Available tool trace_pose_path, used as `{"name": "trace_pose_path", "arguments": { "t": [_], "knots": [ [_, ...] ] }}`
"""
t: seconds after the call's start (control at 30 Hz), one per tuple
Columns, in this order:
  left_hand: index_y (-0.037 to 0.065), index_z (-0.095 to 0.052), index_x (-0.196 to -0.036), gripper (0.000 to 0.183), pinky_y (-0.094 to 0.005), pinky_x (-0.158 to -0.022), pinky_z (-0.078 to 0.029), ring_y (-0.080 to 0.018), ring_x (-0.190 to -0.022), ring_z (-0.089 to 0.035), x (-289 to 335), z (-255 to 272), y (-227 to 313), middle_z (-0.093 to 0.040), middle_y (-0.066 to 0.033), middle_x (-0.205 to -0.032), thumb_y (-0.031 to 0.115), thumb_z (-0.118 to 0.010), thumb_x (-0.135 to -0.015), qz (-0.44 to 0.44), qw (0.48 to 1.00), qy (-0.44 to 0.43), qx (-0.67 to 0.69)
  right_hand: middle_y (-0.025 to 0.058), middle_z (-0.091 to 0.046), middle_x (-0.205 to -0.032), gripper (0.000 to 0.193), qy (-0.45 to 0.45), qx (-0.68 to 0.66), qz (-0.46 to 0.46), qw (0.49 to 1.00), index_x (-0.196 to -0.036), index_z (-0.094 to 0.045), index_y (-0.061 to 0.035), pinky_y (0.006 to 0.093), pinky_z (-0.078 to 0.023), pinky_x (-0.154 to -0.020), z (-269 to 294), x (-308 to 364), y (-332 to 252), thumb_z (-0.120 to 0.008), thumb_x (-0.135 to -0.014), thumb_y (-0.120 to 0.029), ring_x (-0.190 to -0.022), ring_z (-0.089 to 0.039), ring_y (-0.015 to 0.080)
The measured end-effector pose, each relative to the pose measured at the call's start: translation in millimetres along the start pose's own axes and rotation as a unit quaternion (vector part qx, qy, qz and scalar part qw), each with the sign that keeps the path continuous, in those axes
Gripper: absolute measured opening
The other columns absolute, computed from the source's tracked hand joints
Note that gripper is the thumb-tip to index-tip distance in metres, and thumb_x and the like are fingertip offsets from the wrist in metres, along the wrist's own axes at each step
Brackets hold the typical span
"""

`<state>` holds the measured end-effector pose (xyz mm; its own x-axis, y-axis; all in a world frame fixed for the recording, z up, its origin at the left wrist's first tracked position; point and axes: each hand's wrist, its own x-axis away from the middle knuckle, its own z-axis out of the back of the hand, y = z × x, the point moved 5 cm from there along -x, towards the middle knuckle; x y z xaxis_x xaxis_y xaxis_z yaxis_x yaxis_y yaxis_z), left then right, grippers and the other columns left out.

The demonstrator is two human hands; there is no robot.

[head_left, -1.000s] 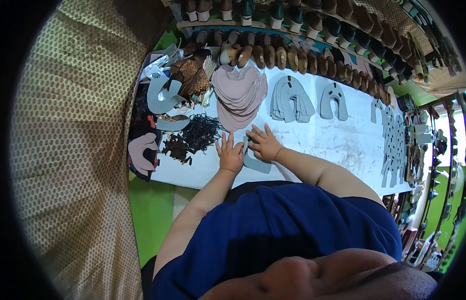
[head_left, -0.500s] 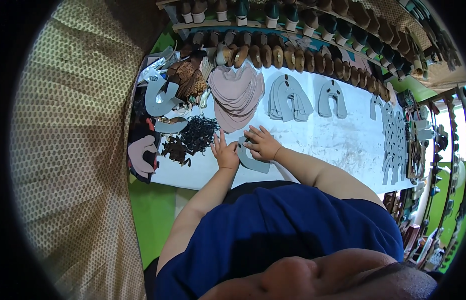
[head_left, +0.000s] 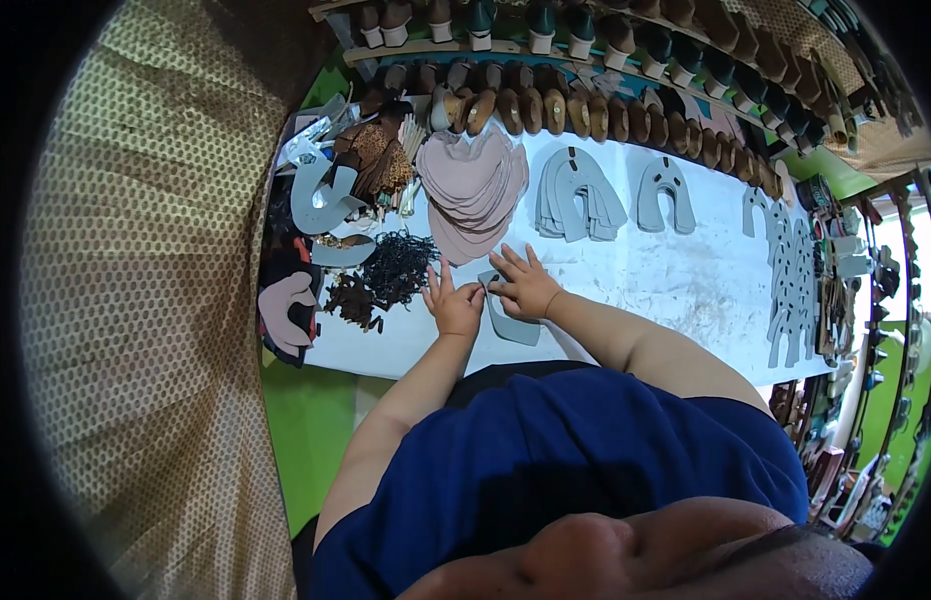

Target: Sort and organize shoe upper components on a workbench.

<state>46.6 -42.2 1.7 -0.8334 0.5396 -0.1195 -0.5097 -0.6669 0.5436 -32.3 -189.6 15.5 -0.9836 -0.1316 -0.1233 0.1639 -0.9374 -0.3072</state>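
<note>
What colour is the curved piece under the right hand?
Grey. The curved piece shows best in the head view, partly under the right hand.

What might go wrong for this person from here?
The left hand is close to the tangled black strips, so it might scatter them. The grey piece at the right hand lies toward the near edge of the white table and could slip off. The overlapping pink pieces might slide if knocked.

1 fisheye view, head-mounted, facing down: shirt [head_left: 605, 430] near the lens, surface [head_left: 675, 290] farther off, straight edges bending toward the rim.
</note>
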Motion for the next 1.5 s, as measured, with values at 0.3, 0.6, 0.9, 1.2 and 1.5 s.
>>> {"name": "trace_pose_path", "arguments": {
  "t": [0.3, 0.6, 0.9, 1.2, 1.5],
  "knots": [
    [0.023, -0.078, -0.089, 0.012, -0.0551, -0.116, -0.009, -0.0401, -0.146, -0.017, 0.4, -7.1, -1.0, -0.026, -0.0146, -0.159, 0.028, -0.072, -0.08, -0.006, 0.999, -0.013, -0.032, 0.0139, -0.037, -0.152, 0.031, 0.022, -0.029, 0.004, 0.999, -0.11, -0.071, -0.0263, 0.0675, -0.018, -0.112, 0.3, 2.0, 3.7, -0.062, -0.08, -0.031, -0.145, -0.023, 0.0375],
    [0.022, -0.078, -0.089, 0.011, -0.0561, -0.116, -0.009, -0.0401, -0.146, -0.016, -1.4, -6.8, 9.9, -0.024, -0.0137, -0.16, 0.026, -0.073, -0.08, 0.024, 1.0, -0.006, 0.004, 0.015, -0.044, -0.147, 0.024, 0.075, -0.103, 0.013, 0.992, -0.097, -0.077, -0.0183, 0.058, -0.024, -0.114, 5.8, 7.4, 10.0, -0.062, -0.08, -0.025, -0.143, -0.03, 0.0339],
    [0.015, -0.075, -0.093, 0.016, -0.0599, -0.114, -0.013, -0.044, -0.146, -0.015, 4.0, -21.5, 9.5, -0.021, -0.0201, -0.159, 0.023, -0.064, -0.086, 0.04, 0.999, -0.016, -0.017, 0.0145, -0.048, -0.144, 0.025, 0.125, -0.129, -0.006, 0.984, -0.098, -0.077, -0.0152, 0.0534, -0.031, -0.112, 7.6, 8.2, 14.5, -0.063, -0.077, -0.016, -0.138, -0.037, 0.0344],
    [0.011, -0.075, -0.09, 0.026, -0.0614, -0.113, -0.014, -0.0481, -0.144, -0.014, 10.2, 2.0, 9.2, -0.02, -0.0221, -0.159, 0.035, -0.065, -0.084, 0.027, 0.999, -0.001, 0.018, 0.0129, -0.044, -0.147, 0.035, 0.086, -0.105, 0.003, 0.991, -0.109, -0.074, -0.0203, 0.0529, -0.027, -0.114, 8.4, 8.7, 12.5, -0.06, -0.078, -0.019, -0.141, -0.033, 0.0343],
    [0.01, -0.074, -0.079, 0.02, -0.0609, -0.113, -0.016, -0.0469, -0.144, -0.015, -5.1, -3.9, 9.6, -0.023, -0.0189, -0.159, 0.029, -0.071, -0.079, 0.064, 0.998, -0.009, 0.021, 0.0108, -0.039, -0.152, 0.039, 0.032, -0.038, 0.008, 0.999, -0.119, -0.069, -0.0208, 0.0539, -0.023, -0.116, 0.1, 3.9, 6.2, -0.058, -0.082, -0.025, -0.145, -0.026, 0.0336]
  ]
}}
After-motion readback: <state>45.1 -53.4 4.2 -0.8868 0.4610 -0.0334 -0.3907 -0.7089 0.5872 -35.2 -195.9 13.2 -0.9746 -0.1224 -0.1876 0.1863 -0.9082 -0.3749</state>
